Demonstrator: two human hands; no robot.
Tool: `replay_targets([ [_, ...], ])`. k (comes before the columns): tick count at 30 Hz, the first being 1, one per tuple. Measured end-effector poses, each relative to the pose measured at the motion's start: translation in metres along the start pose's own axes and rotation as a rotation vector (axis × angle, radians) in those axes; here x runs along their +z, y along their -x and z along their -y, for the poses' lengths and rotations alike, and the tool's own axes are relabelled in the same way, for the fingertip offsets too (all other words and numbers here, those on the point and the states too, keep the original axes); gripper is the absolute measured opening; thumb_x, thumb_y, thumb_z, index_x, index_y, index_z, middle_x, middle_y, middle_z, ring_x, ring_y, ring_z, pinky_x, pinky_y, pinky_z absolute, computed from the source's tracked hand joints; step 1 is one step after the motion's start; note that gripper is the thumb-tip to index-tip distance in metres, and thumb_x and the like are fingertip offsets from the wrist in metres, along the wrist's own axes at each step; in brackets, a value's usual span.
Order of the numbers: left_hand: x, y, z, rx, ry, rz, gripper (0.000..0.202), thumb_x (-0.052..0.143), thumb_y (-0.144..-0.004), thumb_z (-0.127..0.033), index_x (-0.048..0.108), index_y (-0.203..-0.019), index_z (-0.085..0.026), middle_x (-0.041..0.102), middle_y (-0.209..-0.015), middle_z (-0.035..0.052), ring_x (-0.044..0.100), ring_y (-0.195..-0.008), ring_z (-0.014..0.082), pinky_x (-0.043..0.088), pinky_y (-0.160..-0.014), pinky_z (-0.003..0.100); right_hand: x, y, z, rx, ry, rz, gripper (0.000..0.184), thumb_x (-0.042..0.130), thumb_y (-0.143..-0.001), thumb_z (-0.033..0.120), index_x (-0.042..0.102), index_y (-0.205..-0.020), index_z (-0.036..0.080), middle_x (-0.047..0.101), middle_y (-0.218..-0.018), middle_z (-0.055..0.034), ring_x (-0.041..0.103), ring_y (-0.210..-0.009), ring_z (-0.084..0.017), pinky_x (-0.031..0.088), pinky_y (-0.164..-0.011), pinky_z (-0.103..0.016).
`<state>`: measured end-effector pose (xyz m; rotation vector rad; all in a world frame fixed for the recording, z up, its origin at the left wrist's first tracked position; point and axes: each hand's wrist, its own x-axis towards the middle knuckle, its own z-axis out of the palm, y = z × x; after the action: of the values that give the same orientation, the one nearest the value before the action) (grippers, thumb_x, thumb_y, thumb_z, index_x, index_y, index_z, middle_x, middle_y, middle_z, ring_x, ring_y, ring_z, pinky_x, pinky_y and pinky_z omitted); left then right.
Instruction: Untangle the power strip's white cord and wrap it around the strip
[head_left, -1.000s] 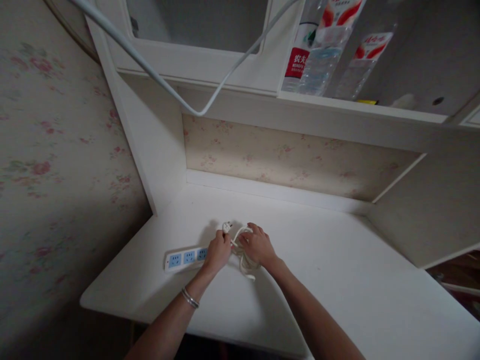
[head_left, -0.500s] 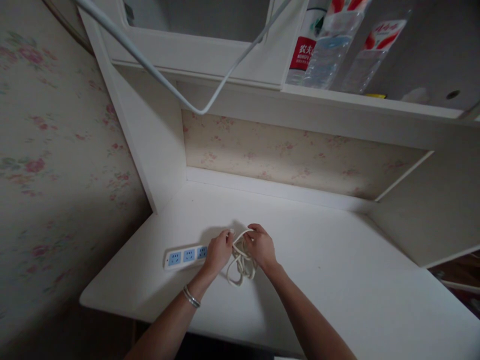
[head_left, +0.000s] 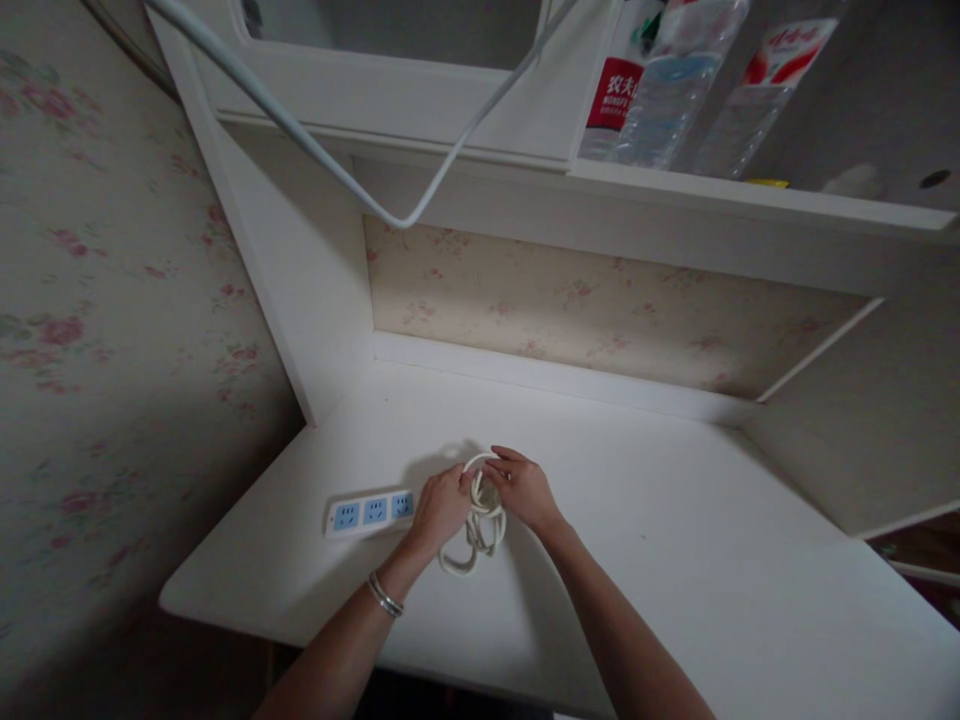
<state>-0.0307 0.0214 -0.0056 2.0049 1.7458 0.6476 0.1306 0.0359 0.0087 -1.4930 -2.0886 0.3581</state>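
A white power strip with blue sockets lies on the white desk, left of my hands. Its cream cord is gathered into a coil of several loops between my hands. My left hand, with a metal bracelet on the wrist, is closed around the coil's left side, covering the strip's right end. On the coil's right side, my right hand has its fingers curled on the top loop. The plug is hidden.
Floral wallpaper covers the left wall beside the desk. A shelf above holds three plastic water bottles. A thick white cable hangs across the upper unit. The desk's front edge runs just below my wrists.
The plug that stuck up between my hands is out of sight. The cord loops have dropped lower and tightened into a coil. My hands have moved closer together.
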Motion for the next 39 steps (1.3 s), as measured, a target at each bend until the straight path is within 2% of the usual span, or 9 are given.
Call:
replay_targets([
  [5,0.006,-0.001,0.002,-0.027,0.033,-0.044,0.033,0.032,-0.096,-0.035,0.062,-0.095,-0.020,0.071,-0.085,0.0063,0.065,-0.077,0.0188,0.036,-0.065,0.026,-0.007,0.017,0.015,0.046,0.204,0.045,0.032,0.046,-0.090,0.051,0.066,-0.106,0.031,0.063,-0.118,-0.0018,0.066,-0.087,-0.018,0.048,-0.074,-0.028],
  [11,0.004,-0.002,0.002,-0.061,0.137,-0.138,0.031,0.035,-0.095,-0.035,0.061,-0.101,-0.020,0.070,-0.094,0.0075,0.064,-0.086,0.0193,0.039,-0.071,0.026,-0.006,0.024,0.020,0.039,0.291,0.020,0.028,0.044,-0.092,0.042,0.067,-0.102,0.028,0.064,-0.111,-0.0058,0.064,-0.077,-0.017,0.043,-0.068,-0.027],
  [17,0.005,-0.004,0.000,-0.116,0.244,-0.095,0.026,0.043,-0.091,-0.035,0.065,-0.098,-0.022,0.071,-0.093,0.0057,0.064,-0.083,0.0177,0.040,-0.072,0.025,0.020,0.024,-0.010,0.151,-0.110,-0.022,0.036,0.039,-0.094,0.041,0.072,-0.088,0.026,0.070,-0.088,-0.0024,0.064,-0.077,-0.015,0.044,-0.068,-0.024],
  [21,0.008,-0.005,0.000,-0.128,0.346,-0.121,0.026,0.045,-0.090,-0.034,0.066,-0.100,-0.023,0.071,-0.095,0.0052,0.063,-0.085,0.0178,0.042,-0.074,0.025,0.025,0.020,-0.022,0.118,-0.351,0.012,0.029,0.050,-0.087,0.042,0.074,-0.090,0.026,0.071,-0.082,0.0005,0.064,-0.073,-0.016,0.047,-0.066,-0.024],
  [24,0.011,-0.008,0.003,-0.129,0.446,-0.132,0.027,0.045,-0.089,-0.035,0.065,-0.101,-0.022,0.070,-0.094,0.0047,0.063,-0.085,0.0177,0.042,-0.074,0.025,0.024,0.019,-0.019,0.086,-0.388,0.029,0.022,0.056,-0.083,0.037,0.074,-0.091,0.026,0.071,-0.078,0.0010,0.064,-0.070,-0.016,0.048,-0.064,-0.024],
  [29,0.013,-0.016,0.008,-0.150,0.666,-0.066,0.029,0.045,-0.086,-0.039,0.065,-0.092,-0.019,0.068,-0.087,0.0043,0.060,-0.077,0.0168,0.043,-0.068,0.024,0.035,0.033,-0.010,0.027,-0.291,-0.260,0.026,0.054,-0.086,0.036,0.070,-0.104,0.025,0.071,-0.104,-0.0050,0.065,-0.092,-0.018,0.050,-0.085,-0.030],
  [32,0.012,-0.019,0.008,-0.161,0.738,0.000,0.029,0.048,-0.082,-0.040,0.064,-0.083,-0.017,0.065,-0.079,0.0029,0.058,-0.071,0.0157,0.041,-0.063,0.024,0.045,0.039,-0.011,0.030,-0.303,-0.363,0.026,0.058,-0.084,0.040,0.072,-0.100,0.024,0.070,-0.107,-0.0061,0.064,-0.100,-0.020,0.049,-0.093,-0.034],
  [36,0.004,-0.018,0.006,-0.179,0.791,0.064,0.029,0.052,-0.077,-0.041,0.064,-0.078,-0.015,0.061,-0.069,0.0005,0.055,-0.064,0.0140,0.039,-0.058,0.023,0.044,0.033,-0.020,0.206,-0.479,-0.256,0.026,0.062,-0.079,0.044,0.074,-0.087,0.022,0.073,-0.093,-0.0060,0.068,-0.086,-0.021,0.053,-0.083,-0.035],
  [39,-0.006,-0.017,0.006,-0.171,0.852,0.142,0.027,0.056,-0.073,-0.039,0.065,-0.076,-0.014,0.061,-0.066,-0.0002,0.055,-0.062,0.0138,0.039,-0.060,0.024,0.034,0.028,-0.025,0.340,-0.773,-0.109,0.033,0.069,-0.073,0.043,0.071,-0.097,0.019,0.073,-0.097,-0.0074,0.068,-0.084,-0.022,0.054,-0.078,-0.035],
])
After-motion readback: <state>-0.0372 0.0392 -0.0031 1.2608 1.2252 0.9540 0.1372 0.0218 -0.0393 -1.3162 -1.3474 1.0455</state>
